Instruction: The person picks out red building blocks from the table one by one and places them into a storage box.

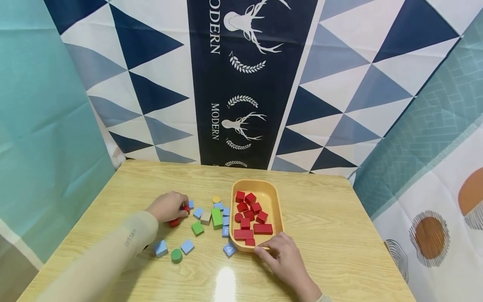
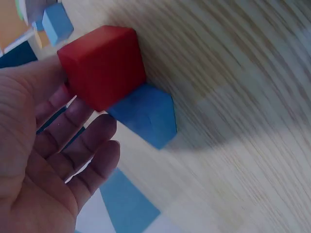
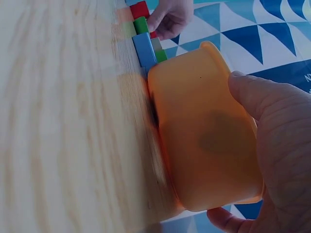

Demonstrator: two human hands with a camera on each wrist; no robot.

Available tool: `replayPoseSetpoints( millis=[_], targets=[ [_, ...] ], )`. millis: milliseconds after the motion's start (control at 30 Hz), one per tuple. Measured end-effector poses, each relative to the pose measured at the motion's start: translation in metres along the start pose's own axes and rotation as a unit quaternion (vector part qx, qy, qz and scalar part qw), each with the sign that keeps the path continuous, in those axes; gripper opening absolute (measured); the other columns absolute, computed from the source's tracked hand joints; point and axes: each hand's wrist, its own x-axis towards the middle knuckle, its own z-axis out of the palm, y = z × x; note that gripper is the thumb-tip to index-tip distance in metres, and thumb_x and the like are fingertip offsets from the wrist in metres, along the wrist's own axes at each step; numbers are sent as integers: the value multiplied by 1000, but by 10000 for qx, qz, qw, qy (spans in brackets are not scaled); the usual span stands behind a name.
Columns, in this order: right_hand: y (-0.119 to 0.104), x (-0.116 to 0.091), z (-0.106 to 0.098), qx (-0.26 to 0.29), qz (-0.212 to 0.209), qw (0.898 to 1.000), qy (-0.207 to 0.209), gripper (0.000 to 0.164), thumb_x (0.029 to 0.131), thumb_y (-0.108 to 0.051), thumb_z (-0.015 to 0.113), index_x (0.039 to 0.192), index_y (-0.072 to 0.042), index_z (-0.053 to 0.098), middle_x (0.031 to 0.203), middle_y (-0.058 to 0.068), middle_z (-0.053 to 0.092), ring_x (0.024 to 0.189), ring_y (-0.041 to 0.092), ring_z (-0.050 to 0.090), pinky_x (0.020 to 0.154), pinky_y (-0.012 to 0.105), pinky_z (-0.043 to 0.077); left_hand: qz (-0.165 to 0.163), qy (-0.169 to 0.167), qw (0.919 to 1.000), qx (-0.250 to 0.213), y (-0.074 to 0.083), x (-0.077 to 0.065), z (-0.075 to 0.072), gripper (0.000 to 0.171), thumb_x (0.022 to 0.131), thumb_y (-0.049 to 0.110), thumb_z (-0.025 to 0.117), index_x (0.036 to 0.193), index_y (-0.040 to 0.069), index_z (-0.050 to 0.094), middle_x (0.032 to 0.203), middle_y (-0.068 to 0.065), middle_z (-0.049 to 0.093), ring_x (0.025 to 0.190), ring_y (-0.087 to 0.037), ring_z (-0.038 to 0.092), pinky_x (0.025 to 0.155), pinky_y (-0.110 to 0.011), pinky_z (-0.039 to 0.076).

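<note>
My left hand [image 1: 170, 207] reaches over the left part of the table and pinches a red block [image 2: 104, 68] between thumb and fingers. Right against that block sits a blue block [image 2: 148, 114] on the wood. Another red block [image 1: 174, 223] lies under the left hand, partly hidden by it. My right hand [image 1: 282, 258] holds the near right corner of an orange plastic bin [image 3: 204, 136], thumb at the rim and fingers round the side. Inside the bin lie several red blocks [image 1: 263, 229], including cubes, long bricks and a cylinder.
Left of the bin are scattered blue blocks [image 1: 187, 246], a green brick [image 1: 216, 218], a green block [image 1: 198, 228], a green cylinder [image 1: 176, 256], a tan block [image 1: 205, 217] and a yellow cylinder [image 1: 216, 199]. A patterned cloth [image 1: 162, 84] hangs behind the wooden table [image 1: 320, 235].
</note>
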Motion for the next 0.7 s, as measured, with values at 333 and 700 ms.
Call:
replayPoseSetpoints(
  millis=[333, 700],
  targets=[
    [0, 0, 1, -83, -79, 9999, 9, 9, 87, -36, 89, 84, -31, 82, 81, -31, 67, 84, -7, 48, 76, 24, 44, 202, 298, 9993, -67, 28, 4, -9, 10, 96, 24, 82, 101, 19, 74, 94, 5, 73, 82, -13, 62, 87, -40, 60],
    [0, 0, -1, -29, -72, 10000, -29, 9, 87, -35, 89, 84, -31, 82, 82, -31, 68, 86, -8, 52, 80, 26, 47, 1180, 1049, 9857, -596, 114, 11, -24, 21, 100, 25, 77, 119, 16, 76, 114, 2, 79, 103, -15, 74, 96, -37, 62]
  ],
)
